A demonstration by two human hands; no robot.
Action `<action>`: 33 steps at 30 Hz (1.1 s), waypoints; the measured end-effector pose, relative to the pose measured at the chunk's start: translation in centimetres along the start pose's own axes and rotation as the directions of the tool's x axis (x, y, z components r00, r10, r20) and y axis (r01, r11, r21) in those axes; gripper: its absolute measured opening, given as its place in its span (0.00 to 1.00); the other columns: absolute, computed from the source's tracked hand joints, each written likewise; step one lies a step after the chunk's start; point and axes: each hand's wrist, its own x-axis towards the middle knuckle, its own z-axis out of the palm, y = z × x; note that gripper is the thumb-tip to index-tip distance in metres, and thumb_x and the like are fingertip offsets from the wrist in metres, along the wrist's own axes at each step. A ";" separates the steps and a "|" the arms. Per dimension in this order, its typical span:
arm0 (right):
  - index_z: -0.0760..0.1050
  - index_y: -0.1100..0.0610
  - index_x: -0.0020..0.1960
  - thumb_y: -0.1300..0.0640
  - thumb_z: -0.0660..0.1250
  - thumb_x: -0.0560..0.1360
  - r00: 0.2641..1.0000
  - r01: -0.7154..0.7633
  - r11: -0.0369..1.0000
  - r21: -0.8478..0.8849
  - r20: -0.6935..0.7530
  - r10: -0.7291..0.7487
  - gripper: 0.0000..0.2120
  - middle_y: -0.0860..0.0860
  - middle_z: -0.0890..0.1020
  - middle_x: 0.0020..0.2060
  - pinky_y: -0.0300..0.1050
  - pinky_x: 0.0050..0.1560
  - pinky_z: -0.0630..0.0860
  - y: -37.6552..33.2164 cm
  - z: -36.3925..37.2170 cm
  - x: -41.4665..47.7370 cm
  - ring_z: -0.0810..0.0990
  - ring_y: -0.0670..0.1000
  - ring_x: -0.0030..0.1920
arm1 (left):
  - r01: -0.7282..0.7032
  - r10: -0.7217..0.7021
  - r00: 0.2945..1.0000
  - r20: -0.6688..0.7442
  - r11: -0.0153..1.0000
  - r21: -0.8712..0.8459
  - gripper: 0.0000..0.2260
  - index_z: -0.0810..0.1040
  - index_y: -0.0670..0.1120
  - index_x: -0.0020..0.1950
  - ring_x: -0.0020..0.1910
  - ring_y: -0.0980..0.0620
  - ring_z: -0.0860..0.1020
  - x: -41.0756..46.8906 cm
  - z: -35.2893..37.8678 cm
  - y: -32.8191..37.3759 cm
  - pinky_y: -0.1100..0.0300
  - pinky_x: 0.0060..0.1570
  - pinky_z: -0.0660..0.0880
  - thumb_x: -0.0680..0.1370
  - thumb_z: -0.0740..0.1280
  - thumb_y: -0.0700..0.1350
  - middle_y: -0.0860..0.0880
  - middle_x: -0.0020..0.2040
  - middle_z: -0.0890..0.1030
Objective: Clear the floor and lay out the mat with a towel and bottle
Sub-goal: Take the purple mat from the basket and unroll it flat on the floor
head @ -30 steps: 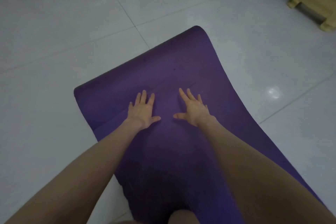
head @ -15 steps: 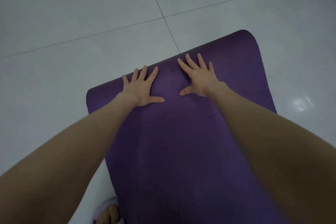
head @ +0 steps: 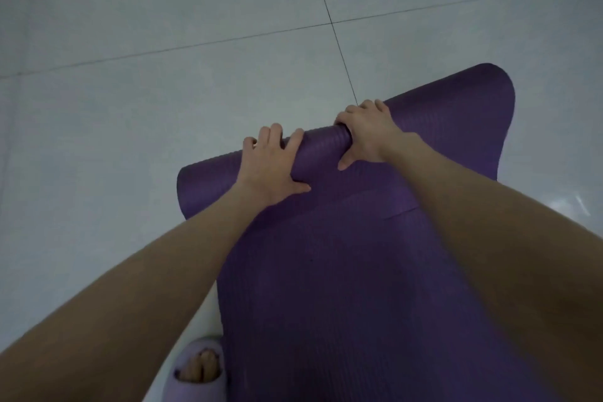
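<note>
Left hand (head: 270, 170) and right hand (head: 368, 135) gripping rolled mat (head: 326, 271), slipper (head: 199, 372) beside

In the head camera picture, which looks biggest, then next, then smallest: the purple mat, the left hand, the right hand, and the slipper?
1. Purple mat, by far the biggest.
2. Left hand and right hand look about the same, so no ranking between them.
3. Slipper: unsure, since it is cut off by the picture edge and nearer the camera.

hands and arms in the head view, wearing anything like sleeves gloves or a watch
Both forearms are bare as far as the frame shows, with no sleeves or watch. The left hand and right hand are gloveless. No rings can be made out.
</note>
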 end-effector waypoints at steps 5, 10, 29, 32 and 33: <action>0.74 0.60 0.60 0.44 0.75 0.67 0.964 0.010 1.000 -0.008 -0.264 -0.011 0.28 0.54 0.77 0.56 0.58 0.70 0.54 -0.2 2.9 -2.6 0.69 0.57 0.62 | 0.240 -0.070 0.897 0.436 0.907 -0.347 0.46 0.65 0.49 0.69 0.59 0.46 0.73 1.6 -2.3 -2.4 0.51 0.58 0.71 0.60 0.69 0.73 0.48 0.63 0.74; 0.69 0.57 0.65 0.42 0.78 0.60 0.978 0.013 1.000 0.024 -0.208 -0.008 0.39 0.54 0.73 0.62 0.56 0.70 0.52 0.3 2.2 -2.5 0.65 0.57 0.66 | 0.141 -0.095 0.977 0.190 0.959 -0.245 0.38 0.69 0.45 0.58 0.51 0.44 0.76 1.9 -2.1 -2.2 0.54 0.46 0.68 0.60 0.71 0.71 0.45 0.54 0.78; 0.71 0.58 0.64 0.39 0.79 0.57 0.943 -0.100 0.991 0.087 -0.311 0.122 0.42 0.55 0.74 0.61 0.57 0.70 0.50 0.7 0.3 2.3 0.65 0.57 0.66 | 0.222 -0.184 0.969 0.166 0.941 -0.254 0.37 0.69 0.47 0.51 0.55 0.42 0.76 6.2 -2.6 -5.0 0.49 0.56 0.67 0.60 0.62 0.77 0.45 0.56 0.78; 0.69 0.55 0.66 0.38 0.79 0.55 0.976 -0.090 0.990 0.107 -0.189 0.110 0.45 0.53 0.72 0.63 0.56 0.71 0.50 0.9 -0.3 3.4 0.64 0.57 0.67 | 0.177 -0.168 0.984 0.059 0.963 -0.203 0.33 0.66 0.47 0.48 0.49 0.43 0.77 6.5 -2.0 -5.0 0.52 0.49 0.63 0.62 0.64 0.75 0.45 0.50 0.80; 0.68 0.54 0.67 0.38 0.79 0.55 0.985 -0.103 0.985 0.135 -0.126 0.120 0.46 0.53 0.73 0.63 0.56 0.71 0.49 1.1 -0.8 3.9 0.64 0.57 0.68 | 0.148 -0.152 0.988 -0.013 0.976 -0.159 0.32 0.65 0.47 0.47 0.46 0.44 0.77 6.4 -1.8 -4.9 0.52 0.48 0.61 0.64 0.63 0.74 0.45 0.48 0.80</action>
